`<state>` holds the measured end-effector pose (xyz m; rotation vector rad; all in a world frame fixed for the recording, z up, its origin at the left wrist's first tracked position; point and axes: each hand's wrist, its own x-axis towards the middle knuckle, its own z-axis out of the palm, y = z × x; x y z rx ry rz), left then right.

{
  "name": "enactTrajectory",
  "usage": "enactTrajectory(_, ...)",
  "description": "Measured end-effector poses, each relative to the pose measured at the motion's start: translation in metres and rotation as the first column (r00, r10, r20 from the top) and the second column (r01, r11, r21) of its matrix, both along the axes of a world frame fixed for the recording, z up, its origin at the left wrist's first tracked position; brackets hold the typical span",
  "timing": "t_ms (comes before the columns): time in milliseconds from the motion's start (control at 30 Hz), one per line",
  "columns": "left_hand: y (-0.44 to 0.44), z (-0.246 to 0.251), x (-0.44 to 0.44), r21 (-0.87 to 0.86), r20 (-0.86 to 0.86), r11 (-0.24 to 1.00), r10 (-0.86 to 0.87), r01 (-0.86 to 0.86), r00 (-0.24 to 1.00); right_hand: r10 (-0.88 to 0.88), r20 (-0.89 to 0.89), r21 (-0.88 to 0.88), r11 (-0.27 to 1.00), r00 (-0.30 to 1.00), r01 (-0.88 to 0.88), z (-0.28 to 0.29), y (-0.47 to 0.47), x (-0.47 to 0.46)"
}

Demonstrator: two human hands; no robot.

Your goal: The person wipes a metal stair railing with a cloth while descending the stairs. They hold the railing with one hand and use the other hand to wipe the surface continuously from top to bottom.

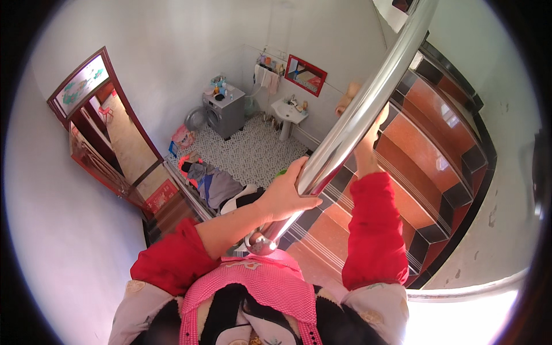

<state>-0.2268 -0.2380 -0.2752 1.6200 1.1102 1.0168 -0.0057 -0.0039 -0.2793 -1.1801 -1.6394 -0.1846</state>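
Note:
My left hand (288,194) is wrapped over the lower part of a shiny metal stair handrail (366,99), thumb and fingers on opposite sides. My right hand (366,129) reaches farther up along the same rail and is partly hidden behind it; a peach-coloured thing, perhaps a cloth or fingers, shows at the rail's left side. Whether my right hand grips anything cannot be made out. A round metal ball end (261,243) sits at the rail's bottom, close to my pink apron (258,271). Red sleeve covers are on both forearms.
Brown and black tiled stairs (414,159) curve up on the right. Below on the left lie a pile of clothes (215,183), a front-loading washing machine (224,110), a pedestal washbasin (289,111), a red-framed mirror (305,75) and an open door (103,168).

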Motion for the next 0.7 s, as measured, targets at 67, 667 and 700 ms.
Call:
enactTrajectory(67, 0.000, 0.003, -0.001, -0.053, 0.009, 0.998, -0.015, 0.016, 1.000, 0.007, 0.097, 0.006, 1.000, 0.995, -0.007, -0.032, -0.035, -0.011)
enactTrajectory(667, -0.002, -0.003, 0.001, 0.055, -0.063, 0.995, 0.087, -0.084, 0.994, 0.369, -0.614, -0.168, 0.803, 0.698, -0.572, -0.117, -0.176, -0.053)
enactTrajectory(700, -0.003, -0.004, 0.000, 0.058, -0.058, 0.994, 0.090, -0.087, 0.994, 0.368, -0.497, -0.139, 0.860, 0.786, -0.491, -0.091, -0.170, -0.061)
